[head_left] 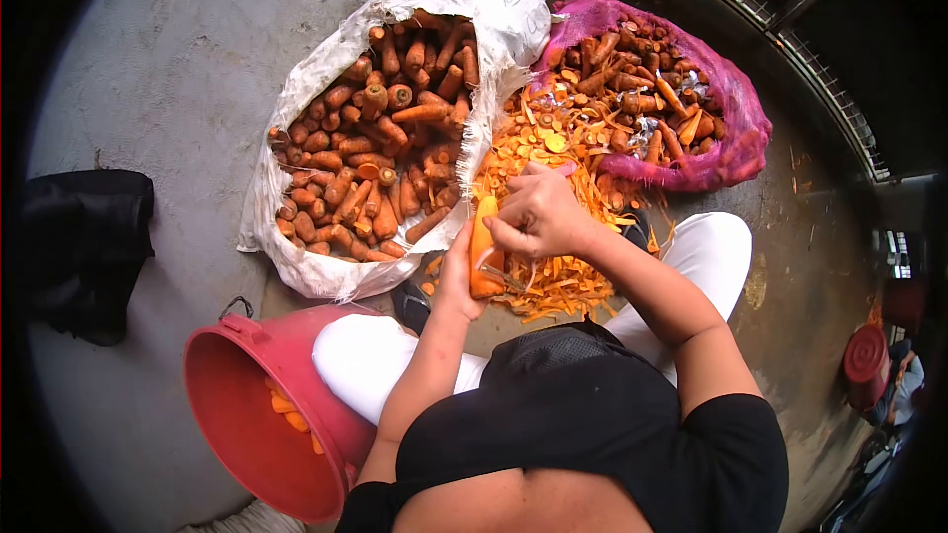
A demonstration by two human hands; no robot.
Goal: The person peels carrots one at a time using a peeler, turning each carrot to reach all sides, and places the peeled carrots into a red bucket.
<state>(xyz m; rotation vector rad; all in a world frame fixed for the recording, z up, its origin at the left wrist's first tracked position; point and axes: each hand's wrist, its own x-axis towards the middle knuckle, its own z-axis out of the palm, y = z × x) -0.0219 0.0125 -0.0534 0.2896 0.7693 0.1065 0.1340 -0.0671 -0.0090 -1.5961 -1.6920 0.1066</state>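
My left hand point(458, 274) is wrapped round the lower part of a partly peeled carrot point(483, 242), held nearly upright in front of me. My right hand point(541, 214) is closed beside the carrot's upper part, its fingers round what looks like a peeler point(484, 258). Most of that tool is hidden by the fingers; only a pale bit shows against the carrot. Beneath both hands lies a heap of orange peelings and cut carrot ends point(563, 286). A white woven sack point(512, 10) full of unpeeled carrots point(365, 158) lies open just beyond my left hand.
Beyond the peelings, a pink mesh sack point(743, 138) holds more carrots and scraps. By my left knee, a tilted red bucket point(222, 385) has several peeled carrots point(286, 410) inside. A black bag or cloth point(89, 247) lies far left. At far right are another red bucket point(866, 355) and a person point(906, 385).
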